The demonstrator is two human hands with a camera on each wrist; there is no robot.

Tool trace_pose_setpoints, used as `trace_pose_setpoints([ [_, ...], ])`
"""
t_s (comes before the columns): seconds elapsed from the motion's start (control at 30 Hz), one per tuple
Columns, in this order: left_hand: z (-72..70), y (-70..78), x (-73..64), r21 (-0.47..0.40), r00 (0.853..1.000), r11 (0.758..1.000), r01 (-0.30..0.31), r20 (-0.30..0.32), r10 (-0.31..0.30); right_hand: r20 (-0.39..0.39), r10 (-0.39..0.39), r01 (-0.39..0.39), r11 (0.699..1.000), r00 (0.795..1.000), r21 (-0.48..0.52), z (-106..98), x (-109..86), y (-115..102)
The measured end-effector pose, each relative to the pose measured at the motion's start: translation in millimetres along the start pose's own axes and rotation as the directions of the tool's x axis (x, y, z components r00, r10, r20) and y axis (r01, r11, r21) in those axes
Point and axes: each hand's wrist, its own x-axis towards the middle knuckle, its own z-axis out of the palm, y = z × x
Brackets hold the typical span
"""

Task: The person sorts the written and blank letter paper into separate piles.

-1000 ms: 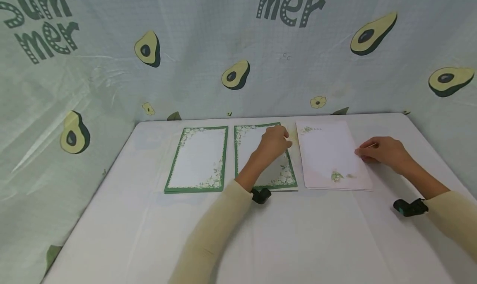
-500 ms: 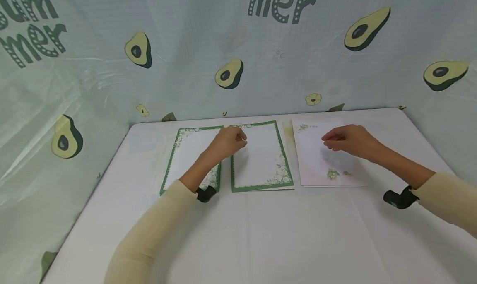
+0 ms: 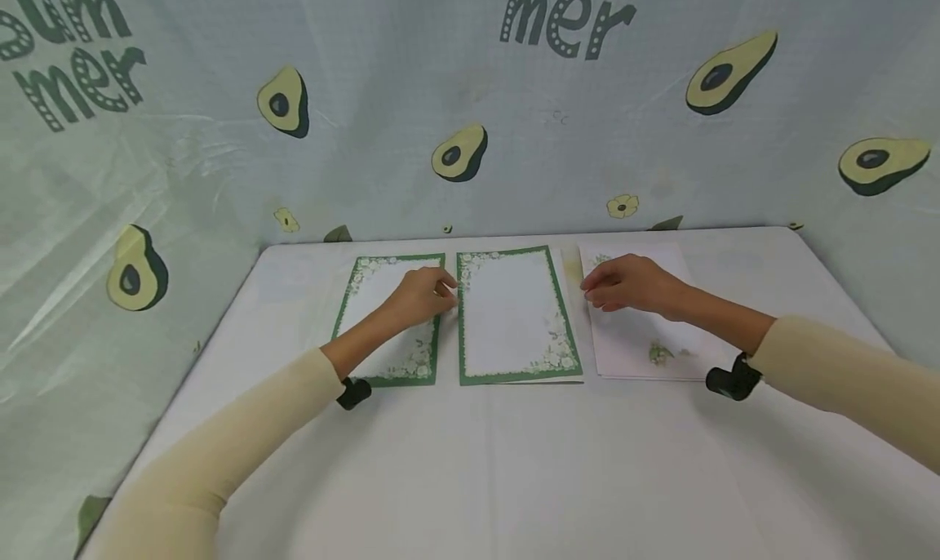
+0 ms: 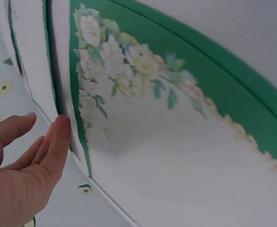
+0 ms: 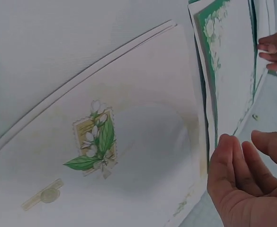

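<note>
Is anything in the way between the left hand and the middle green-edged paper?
No, nothing visible is. The left hand is close beside the left edge of the middle paper, with no object between them; whether they touch, I can't tell.

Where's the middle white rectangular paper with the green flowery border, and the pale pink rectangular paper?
Middle white rectangular paper (image 3: 516, 315): head view, on its blank centre.
Pale pink rectangular paper (image 5: 145, 149): right wrist view, on its plain middle.

Left hand (image 4: 28, 175), fingertips (image 4: 61, 126) at the gap between a green-bordered floral sheet (image 4: 147, 151) and a second sheet (image 4: 31, 54).
</note>
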Motion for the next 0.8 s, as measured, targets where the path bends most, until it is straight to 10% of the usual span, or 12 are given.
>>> trace_pose_setpoints([
  [0.43,-2.6,-14.8,13.3,-0.141,0.994,0.985,0.102,0.065,-0.094,0.055,0.1,-0.103,0.993,0.993,0.054,21,33.4,-2],
  [0.8,4.4,-10.0,23.1,-0.379,0.965,0.888,0.261,0.097,-0.243,0.097,0.174,-0.19,0.963,0.98,0.193,25,41.3,-1],
])
